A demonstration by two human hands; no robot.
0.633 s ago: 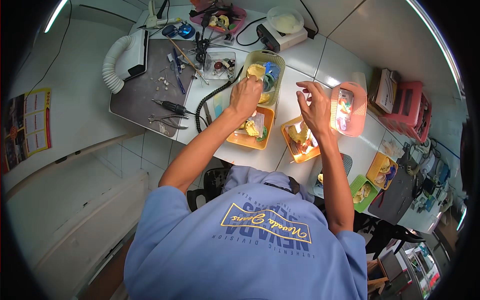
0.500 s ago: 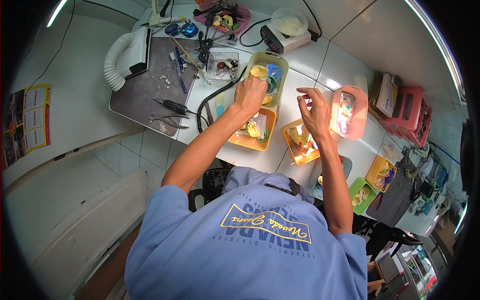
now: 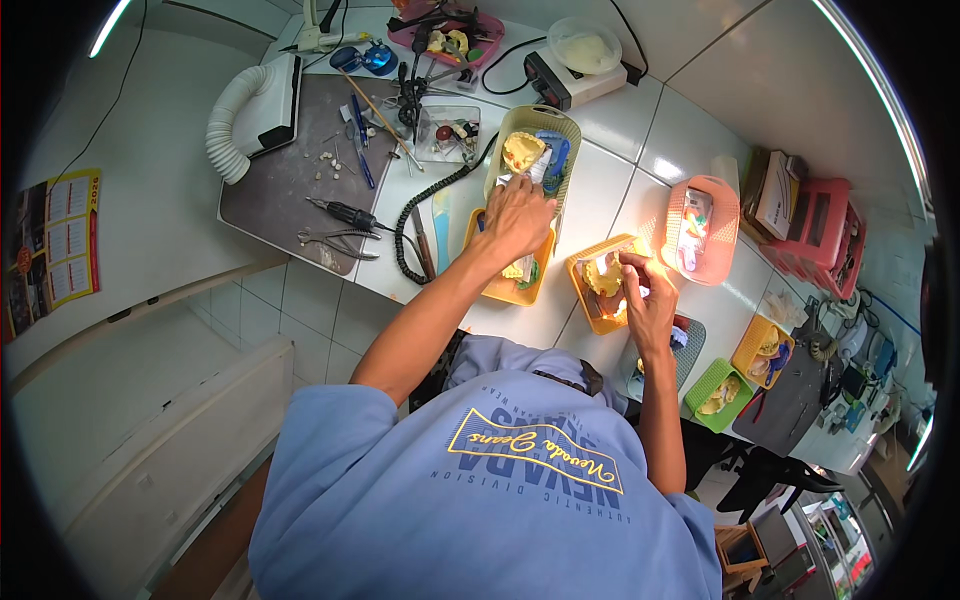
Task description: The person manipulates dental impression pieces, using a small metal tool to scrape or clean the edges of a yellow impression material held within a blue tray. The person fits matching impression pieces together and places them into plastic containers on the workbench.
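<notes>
My left hand (image 3: pixel 518 218) is over the near end of an olive-green basket (image 3: pixel 494 150), fingers bent together and pointing down into it. Its fingertips are hidden beside some white paper, so what they grip cannot be made out. In that basket lie a yellow dental cast (image 3: pixel 523 151) and a blue impression tray (image 3: pixel 557 155). My right hand (image 3: pixel 652 305) has thumb and fingers closed at the edge of another yellow dental cast (image 3: pixel 601 275), over an orange basket (image 3: pixel 590 318). A second orange basket (image 3: pixel 519 296) sits partly under my left wrist.
A pink basket (image 3: pixel 727 238) stands at the right. On the left are a dark mat (image 3: pixel 262 196), a rotary handpiece (image 3: pixel 345 213), pliers (image 3: pixel 340 240) and a coiled black cord (image 3: pixel 403 222). Grey (image 3: pixel 690 352) and green (image 3: pixel 728 405) baskets stand near my right arm.
My left hand has moved nearer me, uncovering the cast in the olive-green basket. My right hand has come down and left from the pink basket to the cast at the orange basket.
</notes>
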